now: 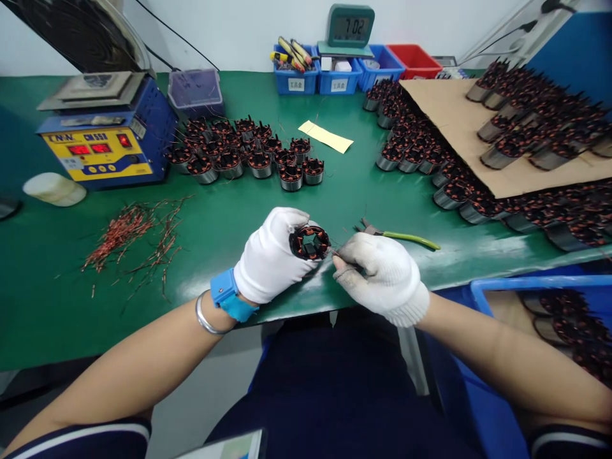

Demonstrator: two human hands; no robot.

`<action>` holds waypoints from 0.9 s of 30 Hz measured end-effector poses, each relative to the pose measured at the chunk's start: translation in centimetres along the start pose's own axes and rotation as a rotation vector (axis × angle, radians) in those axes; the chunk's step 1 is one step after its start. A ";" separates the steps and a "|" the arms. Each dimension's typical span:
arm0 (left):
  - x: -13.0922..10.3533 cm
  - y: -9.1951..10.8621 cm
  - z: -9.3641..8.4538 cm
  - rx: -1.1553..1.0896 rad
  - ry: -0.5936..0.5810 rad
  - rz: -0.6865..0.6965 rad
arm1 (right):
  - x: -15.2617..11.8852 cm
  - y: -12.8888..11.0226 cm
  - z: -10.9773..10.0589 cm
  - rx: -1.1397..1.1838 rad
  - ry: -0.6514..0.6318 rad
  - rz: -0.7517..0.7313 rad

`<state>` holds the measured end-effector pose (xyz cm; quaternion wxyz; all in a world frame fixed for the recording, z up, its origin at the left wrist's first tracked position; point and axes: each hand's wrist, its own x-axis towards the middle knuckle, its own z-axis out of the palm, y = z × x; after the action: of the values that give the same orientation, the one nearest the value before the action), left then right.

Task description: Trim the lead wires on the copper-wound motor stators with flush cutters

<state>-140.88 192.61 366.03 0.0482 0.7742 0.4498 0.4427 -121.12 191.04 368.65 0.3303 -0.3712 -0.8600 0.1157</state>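
My left hand [272, 258], in a white glove, is wrapped round a motor stator [310, 243] with black and copper-coloured windings, its open centre facing up. Just to the right, my right hand [377, 274], also gloved, pinches a thin wire end [335, 253] at the stator's side. The bare thumb and fingertip stick out of the glove. Cutting pliers [406, 238] with a green handle lie on the table behind my right hand, partly hidden by it.
Several stators [229, 164] stand behind my left hand, with more on the right around a cardboard sheet [444, 115]. Wire scraps [122, 233] lie left. A blue-yellow soldering unit [105, 150], blue bins [296, 80], a red bin [414, 60] and a clock [350, 27] stand behind.
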 end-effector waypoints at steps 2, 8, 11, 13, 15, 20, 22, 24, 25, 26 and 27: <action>0.0 0.0 0.0 0.000 0.004 0.026 | 0.0 -0.1 0.1 0.001 -0.001 0.025; -0.1 0.0 0.0 -0.032 0.012 0.073 | 0.1 -0.3 0.2 -0.040 -0.033 0.058; -0.1 -0.2 0.1 -0.036 0.012 0.067 | 0.0 -0.4 0.0 -0.050 -0.023 0.065; -0.1 -0.2 0.1 -0.027 0.029 0.059 | 0.1 -0.3 -0.4 -0.050 -0.015 0.087; -0.1 -0.1 0.2 -0.026 0.030 0.034 | 0.1 -0.2 -0.8 -0.053 -0.006 0.124; -0.2 0.7 0.4 -0.029 -0.150 -0.203 | 0.6 0.3 -1.2 -0.087 0.113 0.029; -0.2 1.0 0.6 -0.022 -0.213 -0.265 | 0.8 0.5 -1.0 -0.172 0.112 -0.030; -0.2 1.2 0.8 -0.019 -0.240 -0.263 | 1.1 0.5 -0.9 -0.249 0.053 -0.063; -0.2 1.2 0.8 -0.021 -0.240 -0.245 | 1.2 0.5 -0.9 -0.278 0.012 -0.073; -0.2 1.3 0.9 -0.025 -0.241 -0.222 | 1.3 0.4 -1.0 -0.299 -0.030 -0.082; -0.2 1.3 0.9 -0.027 -0.241 -0.200 | 1.4 0.3 -1.1 -0.311 -0.070 -0.089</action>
<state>-139.44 192.01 365.97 0.1558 0.7724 0.5095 0.3457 -120.90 192.17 370.04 0.2435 -0.3749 -0.8943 -0.0206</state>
